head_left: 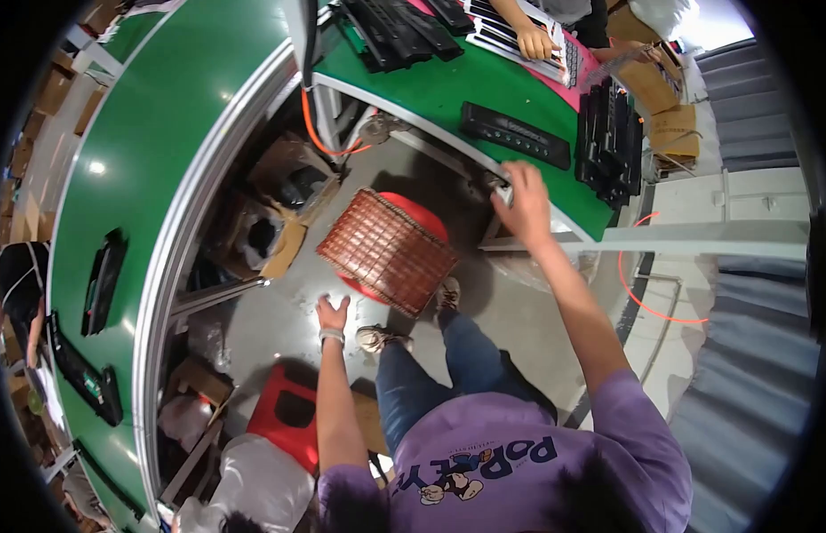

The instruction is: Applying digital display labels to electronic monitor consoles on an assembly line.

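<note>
My left hand (333,313) hangs empty over the floor, its thumb and fingers apart, just left of a stool. A brown woven mat (388,250) lies on that red stool (419,211), hiding most of its seat. My right hand (526,209) is at the front edge of the green worktable (422,93), fingers stretched over the edge and thumb apart below. Small pale and metallic parts under the edge near the thumb are too small to name. Beyond the fingers, a long black plastic housing (515,135) with a row of round holes lies on the table.
Stacked black housings (610,142) stand at the table's right end; more housings (395,31) lie at its far left. Another person's hand (537,42) rests over white-and-black strips. A green conveyor (177,98) curves along the left. A red stool (284,413) and cardboard boxes (284,249) are below.
</note>
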### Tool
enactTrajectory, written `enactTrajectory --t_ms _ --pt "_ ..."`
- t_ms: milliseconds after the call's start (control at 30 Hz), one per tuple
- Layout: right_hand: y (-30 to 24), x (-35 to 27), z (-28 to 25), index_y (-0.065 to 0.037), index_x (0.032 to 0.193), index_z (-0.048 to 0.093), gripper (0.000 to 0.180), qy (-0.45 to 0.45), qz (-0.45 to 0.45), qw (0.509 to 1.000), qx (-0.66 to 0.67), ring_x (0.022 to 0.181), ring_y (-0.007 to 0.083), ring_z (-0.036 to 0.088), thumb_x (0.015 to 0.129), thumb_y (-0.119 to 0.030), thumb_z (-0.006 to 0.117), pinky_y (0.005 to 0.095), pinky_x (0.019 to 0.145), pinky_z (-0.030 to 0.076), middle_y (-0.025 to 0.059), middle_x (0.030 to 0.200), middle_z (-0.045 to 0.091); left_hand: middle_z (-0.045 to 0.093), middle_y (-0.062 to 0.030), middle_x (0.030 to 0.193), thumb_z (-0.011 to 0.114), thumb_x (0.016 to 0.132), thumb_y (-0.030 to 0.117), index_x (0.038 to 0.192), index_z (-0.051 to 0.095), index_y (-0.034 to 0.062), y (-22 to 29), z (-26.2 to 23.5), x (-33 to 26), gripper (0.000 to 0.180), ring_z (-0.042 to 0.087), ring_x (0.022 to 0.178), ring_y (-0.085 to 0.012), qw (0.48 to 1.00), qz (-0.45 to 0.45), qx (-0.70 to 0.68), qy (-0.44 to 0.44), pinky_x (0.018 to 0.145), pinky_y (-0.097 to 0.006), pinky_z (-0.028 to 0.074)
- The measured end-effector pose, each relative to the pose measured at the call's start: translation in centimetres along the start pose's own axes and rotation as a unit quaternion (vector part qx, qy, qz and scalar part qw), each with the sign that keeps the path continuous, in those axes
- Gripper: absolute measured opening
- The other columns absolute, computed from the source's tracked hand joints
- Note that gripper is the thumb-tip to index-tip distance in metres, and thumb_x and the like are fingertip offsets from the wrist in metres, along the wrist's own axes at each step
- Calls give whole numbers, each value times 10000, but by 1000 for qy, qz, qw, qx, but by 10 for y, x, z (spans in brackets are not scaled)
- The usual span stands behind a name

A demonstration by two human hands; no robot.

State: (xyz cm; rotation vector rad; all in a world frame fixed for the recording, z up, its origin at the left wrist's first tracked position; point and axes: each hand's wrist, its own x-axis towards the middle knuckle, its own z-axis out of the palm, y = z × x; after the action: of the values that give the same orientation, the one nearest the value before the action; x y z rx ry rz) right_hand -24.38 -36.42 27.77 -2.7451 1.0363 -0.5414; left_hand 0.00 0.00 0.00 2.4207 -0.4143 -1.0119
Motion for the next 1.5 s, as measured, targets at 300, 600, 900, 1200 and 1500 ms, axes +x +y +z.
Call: enactTrajectory --t_ms 300,600,900,1200,1500 --pt "135 64 16 -96 1346 489 736 53 -6 990 -128 1219 301 486 732 -396 760 501 1052 315 124 1291 517 -112 -192 1611 866 483 631 1560 -49 169 197 101 31 1487 -116 1483 -386 972 -40 228 35 1129 -672 60" --pt "138 68 23 -78 1349 491 759 59 -15 992 -110 1200 320 487 721 -385 785 512 1022 321 131 1274 515 -233 -220 1575 889 415 643 1531 -163 112 180 115 63 1623 -205 1440 -462 971 -86 222 -13 1112 -673 17" --pt "141 67 22 -60 1325 493 714 73 -24 991 -109 1167 325 486 773 -451 720 541 1000 320 143 1246 510 -140 -181 1611 886 466 619 1547 -118 142 211 113 46 1551 -132 1478 -397 945 -135 297 -7 1145 -627 88" --pt "141 70 22 -56 1343 473 738 66 -20 990 -122 1173 336 477 781 -480 694 541 1004 316 153 1258 498 -152 -180 1609 708 622 757 1561 -62 150 205 115 37 1358 -134 1483 -378 928 -105 357 20 1158 -597 42" --pt "136 70 19 -61 1358 470 728 51 -7 992 -115 1194 334 471 778 -430 711 508 1033 308 146 1267 501 -100 -219 1607 714 626 746 1555 20 62 194 113 22 1346 -144 1469 -425 937 -123 328 7 1156 -602 70"
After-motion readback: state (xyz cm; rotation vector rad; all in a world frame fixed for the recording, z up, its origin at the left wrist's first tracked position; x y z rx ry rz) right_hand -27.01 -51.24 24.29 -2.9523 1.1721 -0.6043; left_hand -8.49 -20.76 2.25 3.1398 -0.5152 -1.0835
